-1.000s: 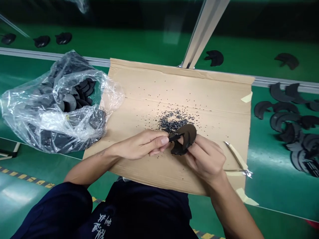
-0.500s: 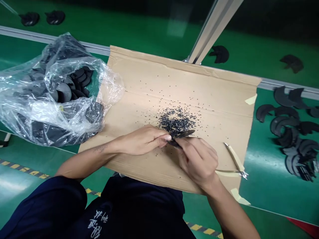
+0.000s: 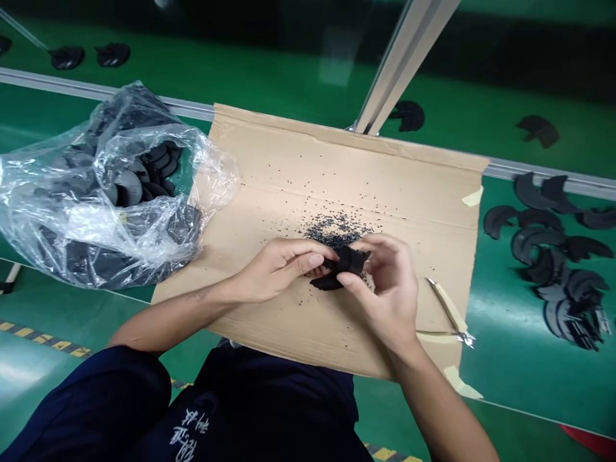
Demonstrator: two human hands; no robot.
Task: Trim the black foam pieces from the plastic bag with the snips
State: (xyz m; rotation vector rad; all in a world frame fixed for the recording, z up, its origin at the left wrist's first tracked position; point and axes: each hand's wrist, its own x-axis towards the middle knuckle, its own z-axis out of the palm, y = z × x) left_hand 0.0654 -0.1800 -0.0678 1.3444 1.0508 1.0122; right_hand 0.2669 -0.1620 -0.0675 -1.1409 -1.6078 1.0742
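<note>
Both hands hold one small black curved plastic part (image 3: 342,266) just above a sheet of cardboard (image 3: 298,160). My left hand (image 3: 279,268) pinches its left end between thumb and fingers. My right hand (image 3: 389,289) grips its right side, fingers curled round it. Just behind the part lies a heap of tiny black shavings (image 3: 334,228) on the cardboard.
A clear plastic bag (image 3: 96,192) full of black parts lies at the left. Cutting pliers (image 3: 447,314) rest on the cardboard's right edge. Several black parts (image 3: 553,256) are spread on the green surface at the right. A metal post (image 3: 399,58) rises behind the cardboard.
The part has been turned in my hands, from face-up to edge-on and now bunched between both. My right hand has rolled over so its fingers curl above the part.
</note>
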